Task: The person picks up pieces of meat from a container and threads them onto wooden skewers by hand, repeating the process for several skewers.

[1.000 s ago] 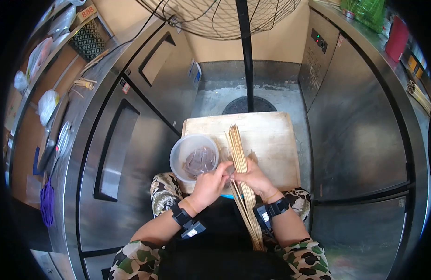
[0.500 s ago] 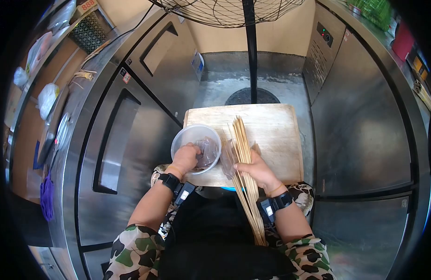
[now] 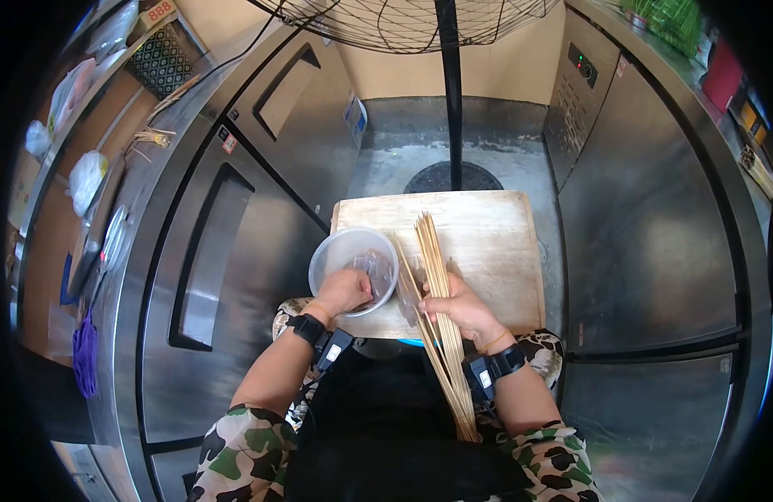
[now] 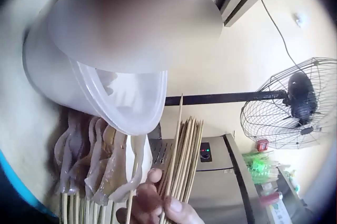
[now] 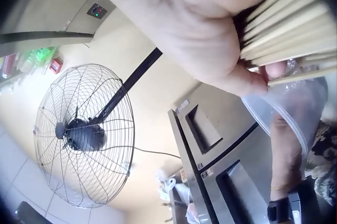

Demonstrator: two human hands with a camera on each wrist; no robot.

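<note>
My left hand (image 3: 343,290) reaches into a translucent plastic tub (image 3: 329,253), its fingertips among thin, glossy, greyish slices (image 3: 375,269); whether it pinches one I cannot tell. My right hand (image 3: 468,313) grips a thick bundle of bamboo skewers (image 3: 437,259), points away from me. The same hand holds a separate skewer beside the bundle, a pale slice at its upper part in the left wrist view. Several loaded skewers with translucent wavy slices (image 4: 100,166) lie side by side next to the tub. In the right wrist view, the thumb presses against the skewers.
The tub stands on the left of a wooden board (image 3: 495,243) over my knees. Steel cabinets (image 3: 211,268) line the left, and another cabinet (image 3: 645,209) the right. A caged fan (image 3: 403,25) on a black pole (image 3: 453,125) stands ahead.
My left hand has moved from beside the right hand's skewers leftward into the tub, then slightly right within it. My right hand keeps hold of the bundle; the separate skewer now angles out left.
</note>
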